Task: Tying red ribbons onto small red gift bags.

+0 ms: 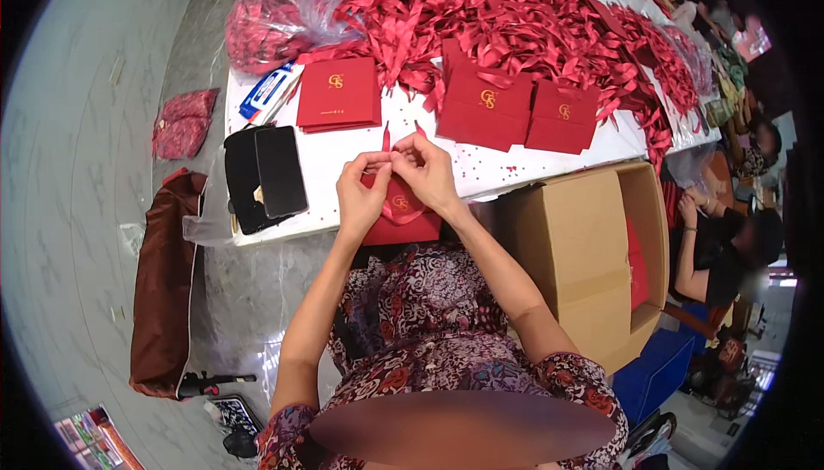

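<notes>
Both my hands meet over a small red paper gift bag [400, 228] at the table's near edge. My left hand [365, 187] pinches a red ribbon [387, 139] between thumb and fingertips. My right hand [427, 171] is closed on the same ribbon right beside it. Two ribbon ends stick up past the fingertips, and a ribbon loop lies across the bag's front below. My fingers hide the spot where the ribbon ends cross. Just beyond my left hand lies a stack of flat red bags [338, 97]. More red bags [486, 105] lie beyond my right hand.
A huge heap of red ribbons [515, 28] covers the far table. At left are a black phone [281, 171], a blue-and-white packet [270, 94] and a clear bag of ribbons [266, 24]. An open cardboard box [588, 260] stands at my right. Other people work farther right.
</notes>
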Demonstrator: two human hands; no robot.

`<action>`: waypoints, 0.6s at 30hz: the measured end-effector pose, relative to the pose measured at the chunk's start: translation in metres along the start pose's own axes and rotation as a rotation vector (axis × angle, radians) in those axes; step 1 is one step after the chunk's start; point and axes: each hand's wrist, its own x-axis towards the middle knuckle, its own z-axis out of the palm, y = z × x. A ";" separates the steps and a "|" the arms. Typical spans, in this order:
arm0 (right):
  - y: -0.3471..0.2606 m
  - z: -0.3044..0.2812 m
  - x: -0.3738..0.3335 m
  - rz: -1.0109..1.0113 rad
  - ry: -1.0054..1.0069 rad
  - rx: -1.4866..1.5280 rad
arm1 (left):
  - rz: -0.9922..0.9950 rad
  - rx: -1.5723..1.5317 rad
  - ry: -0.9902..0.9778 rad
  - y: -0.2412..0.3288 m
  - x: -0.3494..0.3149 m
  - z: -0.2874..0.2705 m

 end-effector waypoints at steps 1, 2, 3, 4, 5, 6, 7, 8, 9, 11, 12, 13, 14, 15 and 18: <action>0.002 -0.004 0.001 0.040 0.008 0.087 | -0.015 -0.094 -0.011 -0.006 0.000 0.000; 0.004 -0.007 0.002 0.079 0.012 0.178 | 0.066 -0.048 0.005 -0.008 -0.002 -0.006; 0.006 -0.012 0.007 0.095 0.002 0.219 | -0.035 -0.225 0.015 -0.011 -0.004 -0.009; 0.008 -0.016 0.010 0.091 0.005 0.219 | -0.137 -0.401 0.025 -0.014 -0.006 -0.013; 0.006 -0.019 0.012 0.135 0.041 0.350 | -0.304 -0.329 -0.129 -0.007 -0.006 -0.029; 0.005 -0.021 0.015 0.178 0.076 0.482 | -0.303 -0.327 -0.131 -0.007 -0.008 -0.029; 0.009 -0.022 0.018 0.167 0.061 0.451 | -0.341 -0.434 -0.233 -0.008 -0.010 -0.029; 0.013 -0.023 0.020 0.168 0.060 0.453 | -0.379 -0.541 -0.333 -0.006 -0.014 -0.029; 0.016 -0.023 0.023 0.174 0.080 0.420 | -0.172 -0.351 -0.363 -0.004 -0.021 -0.026; 0.020 -0.022 0.031 0.139 0.111 0.335 | -0.090 -0.263 -0.348 -0.001 -0.026 -0.022; 0.021 -0.022 0.035 0.137 0.111 0.335 | -0.007 -0.178 -0.333 0.001 -0.028 -0.021; 0.021 -0.023 0.040 0.121 0.151 0.327 | -0.048 -0.240 -0.323 0.001 -0.033 -0.021; 0.021 -0.022 0.043 0.103 0.187 0.321 | -0.045 -0.238 -0.321 0.005 -0.039 -0.025; 0.024 -0.027 0.045 0.097 0.195 0.315 | -0.033 -0.185 -0.343 0.012 -0.044 -0.025; 0.025 -0.033 0.050 0.049 0.234 0.256 | -0.015 -0.186 -0.358 0.012 -0.056 -0.024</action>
